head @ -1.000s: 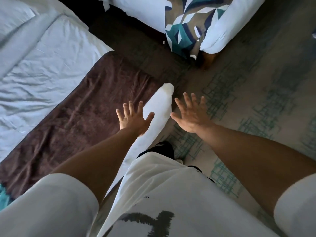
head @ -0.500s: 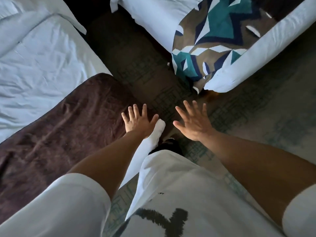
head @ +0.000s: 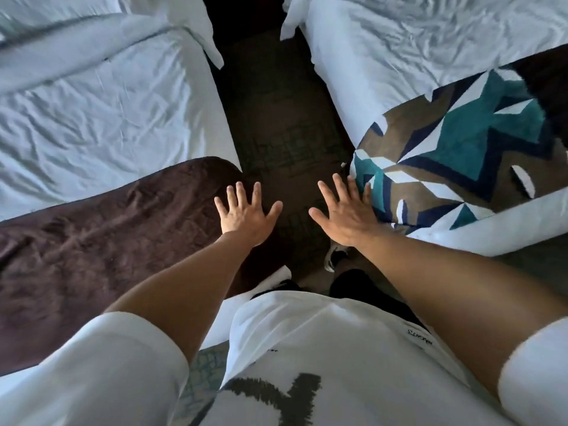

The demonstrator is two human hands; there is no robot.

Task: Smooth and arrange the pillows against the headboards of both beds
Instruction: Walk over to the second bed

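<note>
Hands first: your left hand (head: 246, 215) and right hand (head: 345, 215) are spread wide, holding nothing. Pillows and headboards aren't in view, so walk up the aisle (head: 276, 118) before reaching.

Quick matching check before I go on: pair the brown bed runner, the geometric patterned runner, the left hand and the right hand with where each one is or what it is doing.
Things:
1. brown bed runner
2. geometric patterned runner
3. left hand
4. right hand

Places or states:
A. open, fingers spread, beside the teal-and-navy pattern's corner
B. across the foot of the bed on the left
C. open, fingers spread, at the brown fabric's edge
D. across the foot of the bed on the right

Pairs: 1-B, 2-D, 3-C, 4-A
</note>
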